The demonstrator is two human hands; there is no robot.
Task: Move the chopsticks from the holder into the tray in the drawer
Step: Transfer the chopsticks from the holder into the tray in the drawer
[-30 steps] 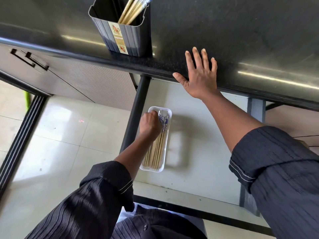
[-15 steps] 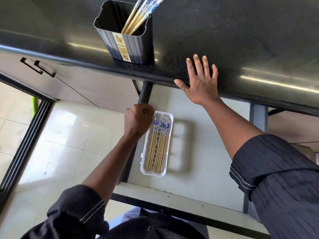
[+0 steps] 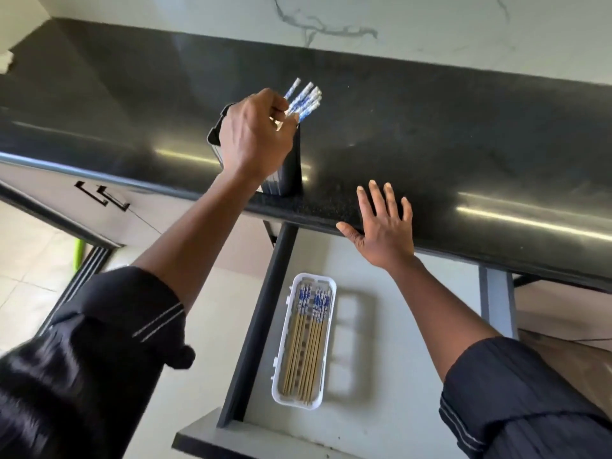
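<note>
Head view: several slim wooden chopsticks with blue-and-white patterned ends [image 3: 306, 339] are already laid lengthwise in the white slotted plastic tray [image 3: 326, 342], near the left side of the open pale drawer [image 3: 397, 376]. A remaining bunch [image 3: 303, 101] is pinched by the left hand [image 3: 255, 137] above the dark ribbed holder [image 3: 284, 173] at the front edge of the glossy black countertop [image 3: 463, 144]. The right hand [image 3: 384, 233] is spread flat, empty, on that edge.

Black pinstriped sleeves, bare forearms

Both sleeves [image 3: 109, 342] are dark, glossy fabric with fine stripes, pushed up past the wrists; pale double stitching edges each cuff, leaving the left hand [image 3: 255, 140] and right hand [image 3: 385, 230] uncovered.
</note>
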